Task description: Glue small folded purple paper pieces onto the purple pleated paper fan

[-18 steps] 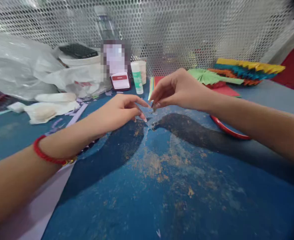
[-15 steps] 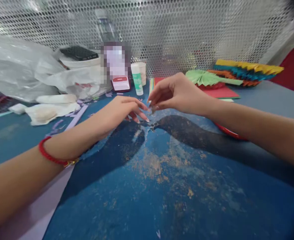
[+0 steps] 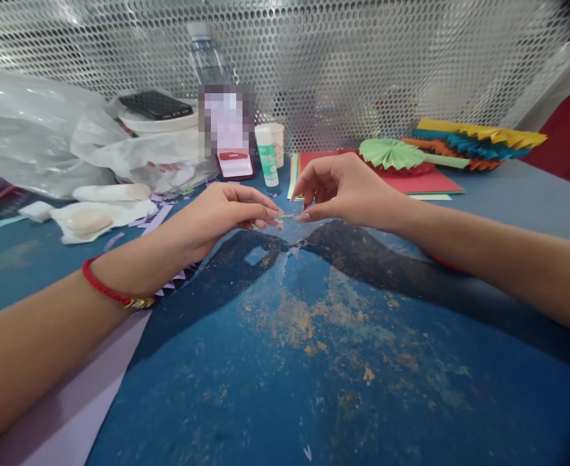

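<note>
Just in front of the glue stick (image 3: pixel 267 156) and slightly to its right, a thin, clear-looking piece (image 3: pixel 289 216) is showing between the two hands; its edges are blending with the table (image 3: pixel 323 375), so its full shape is hard to tell. Farther right of the glue stick, the right forearm is covering most of a red curved object (image 3: pixel 442 260), and only a short part is peeping out. To the glue stick's left, pixel blocks are hiding most of the phone screen (image 3: pixel 236 165). Both forearms are running out of the view. In front and left of the glue stick, the left hand (image 3: pixel 229 210) is bending palm down, its thumb and fingers nearly closing and pinching the piece. In front and right of it, the right hand (image 3: pixel 345 191) is arching, its fingers curling near the thumb; I cannot tell whether it is gripping the piece too.
</note>
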A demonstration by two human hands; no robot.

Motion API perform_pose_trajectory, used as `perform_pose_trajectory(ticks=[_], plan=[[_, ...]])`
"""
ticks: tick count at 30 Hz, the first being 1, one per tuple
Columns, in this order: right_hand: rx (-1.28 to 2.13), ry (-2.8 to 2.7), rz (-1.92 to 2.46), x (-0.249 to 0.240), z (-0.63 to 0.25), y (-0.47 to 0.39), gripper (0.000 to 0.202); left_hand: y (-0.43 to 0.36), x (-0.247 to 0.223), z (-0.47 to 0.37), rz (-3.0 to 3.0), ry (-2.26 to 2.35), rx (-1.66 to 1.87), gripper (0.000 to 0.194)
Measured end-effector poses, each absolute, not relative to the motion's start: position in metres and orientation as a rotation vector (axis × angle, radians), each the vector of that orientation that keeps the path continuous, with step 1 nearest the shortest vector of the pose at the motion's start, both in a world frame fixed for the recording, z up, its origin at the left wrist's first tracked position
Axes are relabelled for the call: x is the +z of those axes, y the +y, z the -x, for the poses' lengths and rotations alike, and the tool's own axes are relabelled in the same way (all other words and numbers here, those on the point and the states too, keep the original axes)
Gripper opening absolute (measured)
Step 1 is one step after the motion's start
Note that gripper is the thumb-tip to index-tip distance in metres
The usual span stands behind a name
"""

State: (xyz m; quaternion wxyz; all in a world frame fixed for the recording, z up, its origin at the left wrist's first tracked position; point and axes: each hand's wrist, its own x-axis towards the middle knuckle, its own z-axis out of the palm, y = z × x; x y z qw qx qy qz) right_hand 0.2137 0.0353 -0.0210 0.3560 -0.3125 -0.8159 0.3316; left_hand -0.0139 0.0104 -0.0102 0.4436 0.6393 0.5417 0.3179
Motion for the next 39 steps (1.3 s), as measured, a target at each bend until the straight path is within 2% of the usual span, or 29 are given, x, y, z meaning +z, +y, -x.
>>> perform_pose_trajectory(ticks=[5,9,13,15,23,28,32,39], plan=[[0.895,-2.198,0.829,-0.024,-0.21,0.032,0.023,0.02,-0.01,0.02,-1.511,1.486,0.887,0.037],[0.869,-2.337,0.811,-0.027,-0.207,0.026,0.019,0.023,-0.012,0.027,-1.76,1.472,0.995,0.035],[0.934,-2.408,0.747,-0.032,-0.205,0.02,0.02,0.018,-0.01,0.03,-2.477,1.447,0.748,0.031],[0.933,-2.409,0.775,-0.035,-0.204,0.018,0.018,0.016,-0.008,0.028,-2.594,1.388,0.603,0.03],[0.858,-2.394,0.89,-0.042,-0.2,0.016,0.014,0.016,-0.004,0.02,-2.478,1.326,0.382,0.03],[0.822,-2.385,0.891,-0.042,-0.199,0.013,0.009,0.015,-0.001,0.022,-2.426,1.411,0.308,0.04],[0.737,-2.391,0.894,-0.041,-0.198,0.013,0.009,0.012,-0.002,0.022,-2.334,1.265,0.158,0.042],[0.595,-2.381,0.852,-0.041,-0.198,0.013,0.011,-0.002,-0.01,0.011,-2.414,1.375,0.182,0.044]])
